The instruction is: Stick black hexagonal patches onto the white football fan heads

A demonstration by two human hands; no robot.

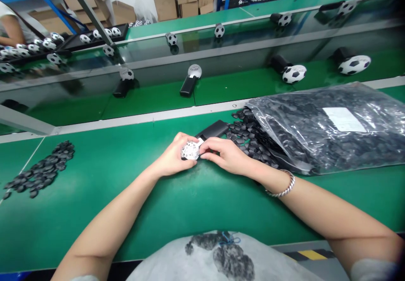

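Between the thumb and fingers of my left hand is a white patterned soccer-ball head, with a black patch at its lower edge. A black rectangular handle extends from behind it to the upper right, just above the green bench. My right hand is closed in a pinch at the ball's right side. Its fingertips hide whatever is between them. Small flat black pieces lie loose just beyond my right hand, by the mouth of a clear plastic bag full of them.
Another heap of black pieces lies at the left of the bench. Beyond a metal rail, a green conveyor carries several ball-headed units, some white, some black-and-white. A person's arm shows at upper left beside more balls.
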